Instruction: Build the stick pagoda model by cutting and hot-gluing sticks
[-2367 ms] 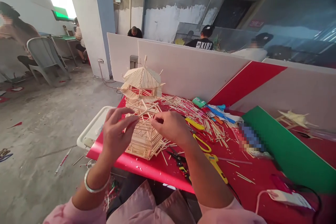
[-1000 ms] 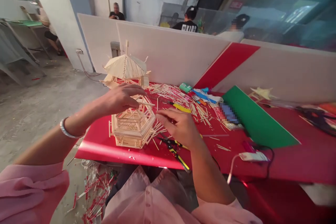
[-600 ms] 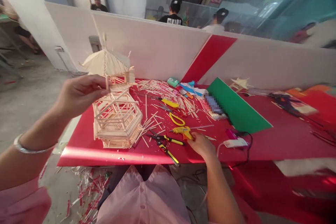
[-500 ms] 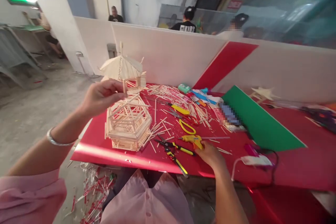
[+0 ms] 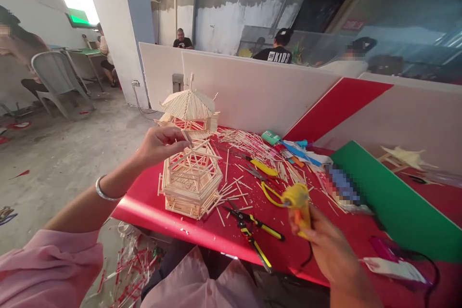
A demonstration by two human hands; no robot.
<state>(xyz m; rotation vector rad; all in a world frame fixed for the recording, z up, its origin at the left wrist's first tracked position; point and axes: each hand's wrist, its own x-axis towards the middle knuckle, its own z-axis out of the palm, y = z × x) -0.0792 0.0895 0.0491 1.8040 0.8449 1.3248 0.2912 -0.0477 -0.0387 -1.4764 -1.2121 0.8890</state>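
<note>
My left hand (image 5: pixel 164 144) is closed in a pinch on a short pale wooden stick (image 5: pixel 186 137), just above a hexagonal stick frame (image 5: pixel 193 187) near the table's left edge. Behind that frame rises a pagoda-like stick model (image 5: pixel 188 106) with a slatted pointed roof. In my right hand (image 5: pixel 321 236) is a yellow hot glue gun (image 5: pixel 298 197), gripped by its handle and lifted off the table. Its nozzle is blurred. Black-and-yellow pliers (image 5: pixel 249 231) lie between the frame and my right hand.
On the red table (image 5: pixel 144 202) lie loose sticks (image 5: pixel 241 142) and yellow-handled cutters (image 5: pixel 269 187). A green board (image 5: pixel 390 202) leans at the right, near a white power strip (image 5: pixel 393 268). A low white partition (image 5: pixel 260 86) borders the far side. Several people sit beyond.
My right hand has lifted the glue gun off the table and turned it. My left hand still pinches the stick above the frame. The view has shifted, showing more of the room at left.
</note>
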